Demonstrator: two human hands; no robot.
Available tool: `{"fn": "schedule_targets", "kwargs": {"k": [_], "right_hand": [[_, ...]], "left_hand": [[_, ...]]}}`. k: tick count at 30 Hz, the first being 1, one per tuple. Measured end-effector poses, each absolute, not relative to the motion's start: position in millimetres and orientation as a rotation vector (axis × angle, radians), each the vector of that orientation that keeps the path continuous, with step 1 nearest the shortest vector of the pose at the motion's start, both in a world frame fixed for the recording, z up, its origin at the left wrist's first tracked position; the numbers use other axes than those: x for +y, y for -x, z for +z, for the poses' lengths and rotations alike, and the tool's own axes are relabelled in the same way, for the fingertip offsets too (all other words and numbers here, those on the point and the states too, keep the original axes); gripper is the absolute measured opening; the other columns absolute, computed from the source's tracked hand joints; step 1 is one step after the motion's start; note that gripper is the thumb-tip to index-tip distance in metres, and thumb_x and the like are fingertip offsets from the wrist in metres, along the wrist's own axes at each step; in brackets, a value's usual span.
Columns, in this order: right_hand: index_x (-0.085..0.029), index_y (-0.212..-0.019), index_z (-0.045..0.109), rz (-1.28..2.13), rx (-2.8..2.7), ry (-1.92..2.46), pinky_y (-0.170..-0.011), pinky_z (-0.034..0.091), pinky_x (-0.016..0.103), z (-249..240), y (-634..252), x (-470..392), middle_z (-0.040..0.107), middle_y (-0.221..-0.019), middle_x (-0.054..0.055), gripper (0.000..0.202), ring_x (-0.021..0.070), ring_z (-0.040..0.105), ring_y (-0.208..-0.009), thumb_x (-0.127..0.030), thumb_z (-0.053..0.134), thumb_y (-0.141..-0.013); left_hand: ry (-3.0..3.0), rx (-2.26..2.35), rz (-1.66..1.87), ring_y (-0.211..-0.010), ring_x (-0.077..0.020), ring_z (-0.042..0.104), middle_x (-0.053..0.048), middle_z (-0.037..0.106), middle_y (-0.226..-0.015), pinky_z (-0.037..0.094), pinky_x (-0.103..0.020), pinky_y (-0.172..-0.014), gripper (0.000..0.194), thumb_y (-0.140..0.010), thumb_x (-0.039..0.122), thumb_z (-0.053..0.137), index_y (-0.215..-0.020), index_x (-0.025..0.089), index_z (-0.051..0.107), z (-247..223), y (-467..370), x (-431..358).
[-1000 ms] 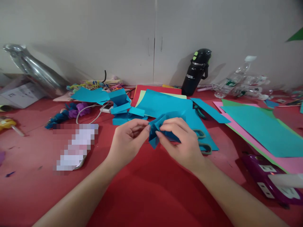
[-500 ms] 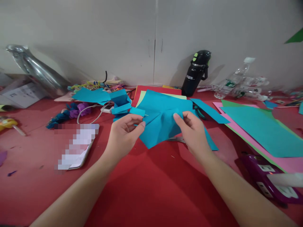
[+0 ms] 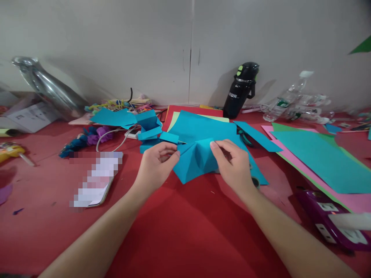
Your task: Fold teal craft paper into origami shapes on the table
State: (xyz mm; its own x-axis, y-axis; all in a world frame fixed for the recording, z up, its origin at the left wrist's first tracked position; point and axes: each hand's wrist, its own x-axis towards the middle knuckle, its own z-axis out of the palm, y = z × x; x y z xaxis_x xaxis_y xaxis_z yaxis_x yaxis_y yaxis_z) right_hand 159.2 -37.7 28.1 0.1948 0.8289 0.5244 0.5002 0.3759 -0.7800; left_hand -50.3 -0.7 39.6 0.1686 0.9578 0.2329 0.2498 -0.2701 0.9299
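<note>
A creased piece of blue paper (image 3: 189,162) hangs between my two hands, a little above the red table. My left hand (image 3: 158,164) pinches its left edge between thumb and fingers. At the other side, my right hand (image 3: 233,162) pinches its upper right edge. The paper bulges in the middle with folds, and one corner points down toward me. Behind it lies a larger blue sheet (image 3: 203,125). Folded blue paper pieces (image 3: 149,133) sit just beyond my left hand. Scissors lie partly hidden behind my right hand, with a handle (image 3: 255,182) showing.
On the left lie a phone (image 3: 98,181) and a twisted blue and purple decoration (image 3: 85,141). Coloured sheets (image 3: 321,158) and a purple power strip (image 3: 333,220) are on the right. A black bottle (image 3: 240,90), plastic bottles (image 3: 286,96) and a silver jug (image 3: 52,87) stand along the wall.
My right hand has moved slightly lower, and the held paper's top edge has folded down toward me, showing more of the sheet behind. Both hands keep their pinch.
</note>
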Motion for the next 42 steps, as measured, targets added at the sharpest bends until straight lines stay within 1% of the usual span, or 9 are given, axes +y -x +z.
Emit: {"fn": "schedule_targets", "kwargs": {"k": [5,9,12,15,21,24,28,34,42], "right_hand": [[-0.022,-0.094,0.070,0.412,-1.436,1.210,-0.064,0.048,0.027,29,-151,-43,0.067,-0.082,0.000,0.012,0.0146,0.060,-0.072,-0.033,0.066,-0.093],[-0.022,-0.089,0.067,0.478,-1.507,1.192,-0.068,0.049,0.026,34,-143,-49,0.069,-0.084,0.000,0.012,0.0137,0.062,-0.075,-0.031,0.063,-0.095],[-0.021,-0.089,0.066,0.486,-1.595,1.172,-0.073,0.048,0.026,38,-137,-52,0.069,-0.088,0.000,0.012,0.0132,0.061,-0.080,-0.028,0.060,-0.097],[-0.021,-0.089,0.066,0.488,-1.624,1.157,-0.073,0.049,0.026,39,-134,-52,0.068,-0.088,0.000,0.011,0.0130,0.062,-0.081,-0.026,0.060,-0.097],[-0.021,-0.092,0.067,0.429,-1.677,1.131,-0.077,0.049,0.027,36,-133,-50,0.070,-0.091,0.000,0.009,0.0138,0.063,-0.084,-0.024,0.060,-0.097],[-0.021,-0.093,0.066,0.432,-1.698,1.119,-0.078,0.049,0.027,37,-132,-51,0.069,-0.090,0.001,0.010,0.0141,0.063,-0.085,-0.024,0.058,-0.098],[-0.020,-0.097,0.063,0.449,-1.643,1.098,-0.077,0.049,0.025,36,-132,-51,0.069,-0.093,0.001,0.005,0.0132,0.063,-0.085,-0.023,0.059,-0.098],[-0.020,-0.091,0.061,0.456,-1.713,1.107,-0.078,0.048,0.027,40,-132,-53,0.066,-0.091,0.002,0.011,0.0145,0.061,-0.087,-0.021,0.054,-0.099],[-0.020,-0.085,0.060,0.425,-1.752,1.168,-0.077,0.046,0.033,45,-133,-52,0.063,-0.086,0.003,0.011,0.0180,0.058,-0.085,-0.018,0.056,-0.095]], "left_hand": [[-1.683,1.142,1.158,-0.059,-0.0122,0.066,0.000,0.072,-0.078,0.049,-0.019,-0.050,0.019,-0.085,0.026,0.070,-0.099,0.021,0.059,41,43,-13],[-1.702,1.130,1.183,-0.071,-0.0148,0.071,0.000,0.072,-0.081,0.055,-0.021,-0.060,0.019,-0.086,0.024,0.070,-0.100,0.022,0.058,42,38,-20],[-1.704,1.106,1.181,-0.081,-0.0175,0.073,-0.001,0.072,-0.082,0.058,-0.023,-0.067,0.017,-0.086,0.024,0.070,-0.100,0.022,0.060,41,36,-23],[-1.699,1.088,1.174,-0.086,-0.0186,0.074,-0.002,0.074,-0.086,0.060,-0.024,-0.071,0.016,-0.086,0.024,0.070,-0.101,0.021,0.063,42,34,-24],[-1.623,1.010,1.134,-0.089,-0.0175,0.075,-0.002,0.078,-0.094,0.062,-0.022,-0.075,0.017,-0.086,0.023,0.072,-0.103,0.020,0.073,44,35,-23],[-1.623,0.995,1.143,-0.089,-0.0173,0.075,-0.002,0.078,-0.095,0.062,-0.022,-0.075,0.015,-0.086,0.022,0.072,-0.100,0.020,0.074,43,36,-23],[-1.645,0.994,1.154,-0.087,-0.0170,0.075,-0.002,0.078,-0.094,0.062,-0.021,-0.072,0.013,-0.086,0.021,0.072,-0.099,0.020,0.075,44,35,-23],[-1.646,0.984,1.167,-0.085,-0.0149,0.074,0.000,0.078,-0.092,0.061,-0.019,-0.072,0.011,-0.086,0.021,0.072,-0.097,0.021,0.076,44,34,-25],[-1.575,0.943,1.147,-0.088,-0.0160,0.076,0.000,0.080,-0.094,0.063,-0.019,-0.076,0.011,-0.086,0.020,0.074,-0.096,0.022,0.077,44,33,-25]]}}
